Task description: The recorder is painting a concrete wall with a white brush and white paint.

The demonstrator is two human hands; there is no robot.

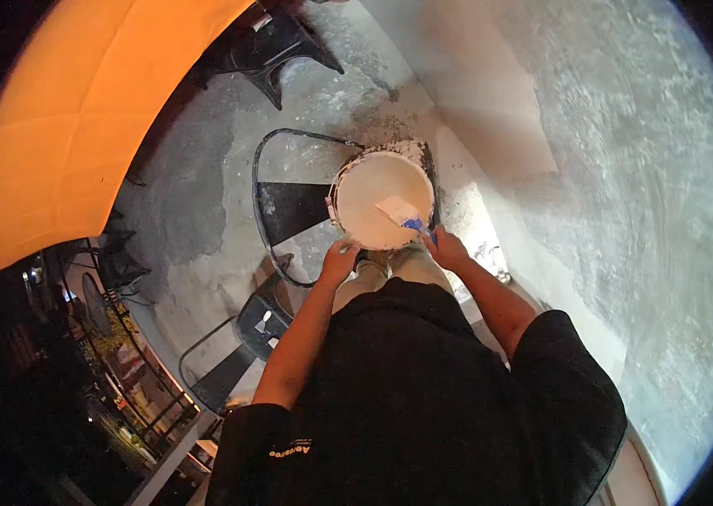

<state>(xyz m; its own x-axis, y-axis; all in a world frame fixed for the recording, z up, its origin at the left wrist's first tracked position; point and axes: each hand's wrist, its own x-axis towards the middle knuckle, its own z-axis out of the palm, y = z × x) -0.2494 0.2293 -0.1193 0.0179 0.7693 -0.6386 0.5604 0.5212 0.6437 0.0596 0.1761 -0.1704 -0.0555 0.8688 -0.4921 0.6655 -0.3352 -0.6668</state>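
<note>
A round bucket of pale, cream-coloured paint (359, 183) stands in front of me on a dark, paint-spattered support. My right hand (448, 248) is closed around the blue handle of a paintbrush (399, 210). The wide brush head lies over the right part of the bucket's opening, coated in the same pale colour; how deep it dips is hard to tell. At the near left rim of the bucket is my left hand (339, 260), its fingers bent at the edge; whether they grip the rim cannot be told.
Beside the bucket is a chair with a curved black metal frame (256, 166). Another black chair (262, 322) holds small pale items at lower left. More black furniture (274, 47) stands at the top. A patchily painted wall (622, 177) rises on the right; an orange cover (78, 114) hangs upper left.
</note>
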